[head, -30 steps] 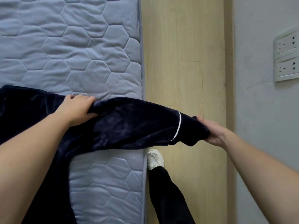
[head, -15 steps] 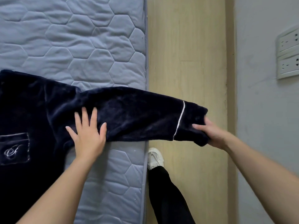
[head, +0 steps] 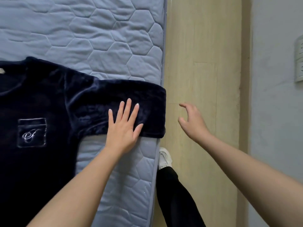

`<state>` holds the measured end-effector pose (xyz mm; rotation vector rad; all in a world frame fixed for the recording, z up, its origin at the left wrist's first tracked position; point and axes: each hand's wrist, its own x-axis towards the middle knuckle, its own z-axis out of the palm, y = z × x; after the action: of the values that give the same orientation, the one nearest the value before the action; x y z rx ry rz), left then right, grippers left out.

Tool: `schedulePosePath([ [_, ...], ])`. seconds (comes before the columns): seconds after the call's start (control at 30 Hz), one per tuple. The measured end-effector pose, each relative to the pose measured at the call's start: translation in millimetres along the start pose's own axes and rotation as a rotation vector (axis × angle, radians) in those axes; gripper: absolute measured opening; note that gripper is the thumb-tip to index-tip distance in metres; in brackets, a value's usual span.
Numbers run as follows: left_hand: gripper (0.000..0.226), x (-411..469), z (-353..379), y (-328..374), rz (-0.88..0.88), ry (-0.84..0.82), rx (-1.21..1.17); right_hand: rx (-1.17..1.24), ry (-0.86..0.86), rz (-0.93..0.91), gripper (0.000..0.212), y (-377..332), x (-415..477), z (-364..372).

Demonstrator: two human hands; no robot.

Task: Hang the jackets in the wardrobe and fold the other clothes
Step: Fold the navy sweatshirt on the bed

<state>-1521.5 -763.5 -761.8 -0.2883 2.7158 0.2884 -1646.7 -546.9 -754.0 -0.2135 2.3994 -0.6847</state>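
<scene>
The navy plush top point(head: 49, 104) lay flat on the quilted mattress point(head: 98, 38), chest pocket point(head: 32, 132) facing up. Its sleeve point(head: 147, 94) ran lengthwise toward the right, ending at the mattress edge. The left hand point(head: 123, 130) pressed on the sleeve, palm down, fingers straight and spread. The right hand point(head: 191, 122) hung over the wooden floor point(head: 201, 46), apart from the sleeve, fingers loosely curled and gripping nothing.

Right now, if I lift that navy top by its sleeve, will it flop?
Likely floppy: the navy top lies limp on the mattress, its sleeve bending over the edge. Probably grippy, not slippery: its pile looks plush under the left hand.
</scene>
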Motion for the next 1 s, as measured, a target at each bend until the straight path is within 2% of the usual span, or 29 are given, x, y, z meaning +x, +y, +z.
schedulePosePath([
  [0.07,0.063,8.3,-15.4,-22.6,-0.11,0.074,-0.062,-0.077,0.086,-0.245,0.047,-47.2,18.8,2.5],
  [0.13,0.065,22.4,-34.4,-53.2,-0.206,0.168,-0.039,-0.176,0.099,-0.444,0.046,-90.6,38.7,8.7],
  [0.2,0.076,43.8,-57.5,-86.6,-0.244,0.185,0.042,-0.307,0.033,-0.544,0.047,-122.7,59.1,18.1],
  [0.23,0.079,56.5,-68.8,-103.2,-0.227,0.143,0.076,-0.378,-0.023,-0.544,0.048,-133.1,69.5,23.0],
  [0.27,0.074,70.9,-79.5,-119.1,-0.173,0.069,0.113,-0.435,-0.085,-0.522,0.047,-140.5,81.0,26.1],
  [0.33,0.041,98.3,-100.6,-143.5,-0.058,-0.101,0.205,-0.436,-0.24,-0.45,0.039,-147.7,102.6,24.6],
  [0.37,0.024,110.8,-110.7,-152.3,-0.048,-0.123,0.238,-0.391,-0.303,-0.425,0.032,-147.2,112.2,20.4],
  [0.4,0.017,121.5,-117.0,-158.4,-0.065,-0.08,0.239,-0.327,-0.339,-0.407,0.028,-143.3,120.7,15.1],
  [0.5,0.024,133.4,-108.1,-148.4,-0.147,0.073,0.191,-0.065,-0.414,-0.28,0.044,-116.2,129.1,-4.9],
  [0.57,0.04,122.2,-84.3,-120.5,-0.189,0.157,0.068,0.102,-0.618,-0.136,0.032,-93.0,121.1,-15.8],
  [0.63,0.055,98.4,-58.6,-87.4,-0.251,0.247,-0.113,0.083,-0.833,-0.04,0.017,-68.0,114.7,-23.5],
  [0.67,0.058,81.9,-45.1,-72.4,-0.268,0.278,-0.188,0.007,-0.89,-0.016,0.019,-56.5,113.1,-27.3],
  [0.77,0.064,24.5,-1.1,-35.9,-0.27,0.223,-0.187,-0.182,-0.92,0.06,0.019,-25.4,114.0,-43.5],
  [0.83,0.065,-6.8,20.7,-22.5,-0.317,0.164,-0.147,-0.178,-0.887,0.096,0.015,-10.1,113.8,-56.9],
  [0.93,0.066,-28.2,27.6,-9.7,-0.42,0.167,-0.188,-0.191,-0.818,0.061,0.006,3.2,103.1,-72.7],
  [1.0,0.067,-34.0,24.6,4.8,-0.28,0.148,-0.171,-0.2,-0.729,0.045,0.006,9.5,90.7,-84.0],
])
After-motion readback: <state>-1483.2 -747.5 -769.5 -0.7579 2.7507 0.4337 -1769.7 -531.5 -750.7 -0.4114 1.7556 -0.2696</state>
